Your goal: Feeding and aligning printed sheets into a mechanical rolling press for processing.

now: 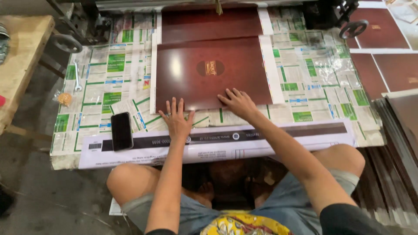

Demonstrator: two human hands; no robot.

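Observation:
A glossy dark red sheet with a gold oval emblem lies flat on a low table covered in printed paper. My left hand rests with fingers spread on the sheet's near left edge. Pressed flat on the near edge, right of centre, is my right hand, fingers apart. Neither hand grips anything. A second dark red sheet lies just beyond the first, running under a machine at the top.
A black phone lies near the table's front left. A wrench lies at the left. More dark red sheets lie at the right, with stacked boards below them. A wooden bench stands left. My bare knees sit under the table edge.

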